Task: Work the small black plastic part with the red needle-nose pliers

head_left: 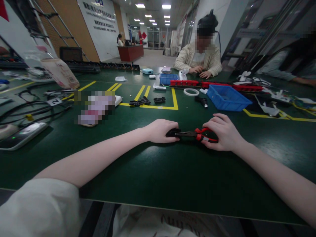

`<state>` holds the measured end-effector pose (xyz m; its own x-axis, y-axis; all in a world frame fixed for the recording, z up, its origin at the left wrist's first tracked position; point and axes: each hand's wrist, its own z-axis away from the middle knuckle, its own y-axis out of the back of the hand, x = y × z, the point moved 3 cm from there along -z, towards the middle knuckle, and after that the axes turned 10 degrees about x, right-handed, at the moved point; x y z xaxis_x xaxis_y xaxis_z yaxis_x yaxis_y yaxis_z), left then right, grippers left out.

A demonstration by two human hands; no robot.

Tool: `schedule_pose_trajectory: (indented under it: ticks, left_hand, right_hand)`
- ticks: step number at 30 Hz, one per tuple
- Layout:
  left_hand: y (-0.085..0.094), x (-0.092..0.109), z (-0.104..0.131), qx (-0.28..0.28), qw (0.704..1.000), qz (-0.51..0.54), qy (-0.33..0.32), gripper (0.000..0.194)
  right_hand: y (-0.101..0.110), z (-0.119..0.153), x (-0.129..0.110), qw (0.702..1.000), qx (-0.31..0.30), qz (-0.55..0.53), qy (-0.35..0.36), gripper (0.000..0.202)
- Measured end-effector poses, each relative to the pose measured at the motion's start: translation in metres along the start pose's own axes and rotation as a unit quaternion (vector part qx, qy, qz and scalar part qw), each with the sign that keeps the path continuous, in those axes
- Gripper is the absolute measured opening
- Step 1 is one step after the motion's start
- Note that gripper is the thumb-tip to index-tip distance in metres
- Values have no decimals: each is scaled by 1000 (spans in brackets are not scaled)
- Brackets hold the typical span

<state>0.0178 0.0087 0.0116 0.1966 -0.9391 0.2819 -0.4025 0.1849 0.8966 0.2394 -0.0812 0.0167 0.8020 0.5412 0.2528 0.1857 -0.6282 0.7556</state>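
Observation:
My left hand (163,131) grips a small black part (173,132) above the green table (138,171). Red-handled long-nose pliers (197,134) lie in my right hand (223,132), its fingers wrapped round the handles. The pliers point left, and their tips meet the black part at my left fingertips; whether the jaws hold it is too small to tell. Beyond my hands, several black pieces (145,101) rest on and near the yellow tape lines.
A blue bin (228,98), a tape roll (191,92) and a red strip (185,83) sit toward the back right. Phone (95,110), black cables (27,108) and a white-edged device (22,135) are on the left. A person (199,59) sits opposite.

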Motion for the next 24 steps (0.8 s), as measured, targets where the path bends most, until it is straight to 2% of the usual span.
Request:
schedule_pose_trajectory:
  ticks: [8,15,24]
  left_hand:
    - [1,1,1,10,1000,5,-8,23]
    - [1,2,0,-1,1000,3,7,25]
    - [2,1,0,-4,1000,10,9,26]
  right_hand:
    - [-2,-1,-7,994,-58,-45,-79,33]
    - [-7,2,3,979,-131,-88,-128,32]
    - [-7,5,6,974,-145,-105,-139,33]
